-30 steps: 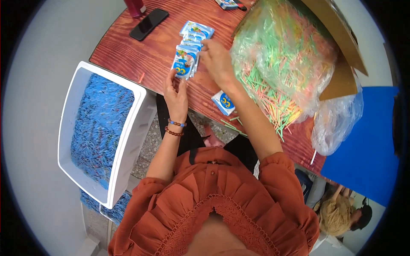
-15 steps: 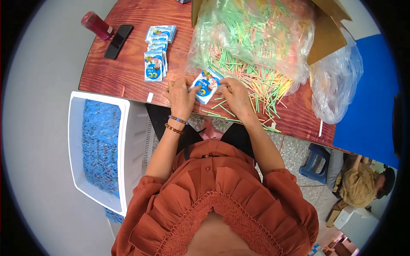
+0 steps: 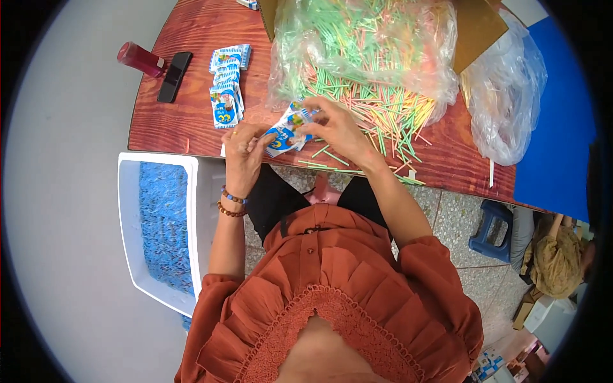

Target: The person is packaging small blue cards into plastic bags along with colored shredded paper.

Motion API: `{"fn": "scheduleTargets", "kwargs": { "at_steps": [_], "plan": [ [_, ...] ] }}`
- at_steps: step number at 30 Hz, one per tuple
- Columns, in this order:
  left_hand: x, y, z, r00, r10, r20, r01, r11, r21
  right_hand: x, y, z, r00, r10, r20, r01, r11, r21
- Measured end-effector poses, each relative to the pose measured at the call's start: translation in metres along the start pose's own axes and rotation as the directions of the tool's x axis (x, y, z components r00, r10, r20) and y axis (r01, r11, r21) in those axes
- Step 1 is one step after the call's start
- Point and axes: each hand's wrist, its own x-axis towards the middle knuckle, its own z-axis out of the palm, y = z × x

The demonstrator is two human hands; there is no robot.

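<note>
A small blue-and-white printed packet (image 3: 281, 139) is tilted just above the table's near edge. My left hand (image 3: 246, 156) pinches its lower left side between thumb and fingers. At the packet's upper right is my right hand (image 3: 341, 131), thumb and forefinger spread apart; its thumb is against or very close to the packet's right side. Beyond my left hand lies an overlapping row of similar packets (image 3: 225, 105). Thin green, pink and yellow sticks (image 3: 389, 118) spill across the table beside my right hand, out of a clear plastic bag (image 3: 440, 76).
A cardboard box (image 3: 479, 35) stands behind the bag, with a crumpled clear bag (image 3: 507, 96) at its right. A black phone (image 3: 174, 76) and a red bottle (image 3: 142, 59) lie far left. Below the table's left edge is a white bin (image 3: 195, 223) of blue pieces. A stool (image 3: 491, 233) stands right.
My left hand has shifted left and slightly nearer with the packet, which is now more tilted. The right hand has moved up and left, its fingers opening. The whole view has shifted slightly.
</note>
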Motion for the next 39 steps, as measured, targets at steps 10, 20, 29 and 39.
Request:
{"fn": "scheduleTargets", "kwargs": {
  "at_steps": [10,20,29,39],
  "plan": [
    [0.003,0.03,0.059,0.858,-0.486,0.167,0.358,0.331,-0.873,-0.012,0.018,-0.022,0.977,0.193,0.093,-0.211,0.945,0.251],
    [-0.003,0.03,0.071,0.832,-0.544,0.113,0.36,0.373,-0.855,-0.017,0.029,-0.02,0.984,0.172,-0.038,-0.164,0.974,0.158],
    [0.004,0.038,0.074,0.775,-0.577,0.258,0.373,0.088,-0.923,-0.018,0.033,-0.021,0.987,0.162,-0.008,-0.153,0.944,0.294],
    [-0.001,0.036,0.085,0.779,-0.598,0.188,0.358,0.178,-0.917,-0.024,0.027,-0.027,0.974,0.219,-0.065,-0.212,0.972,0.097]
  ]
}}
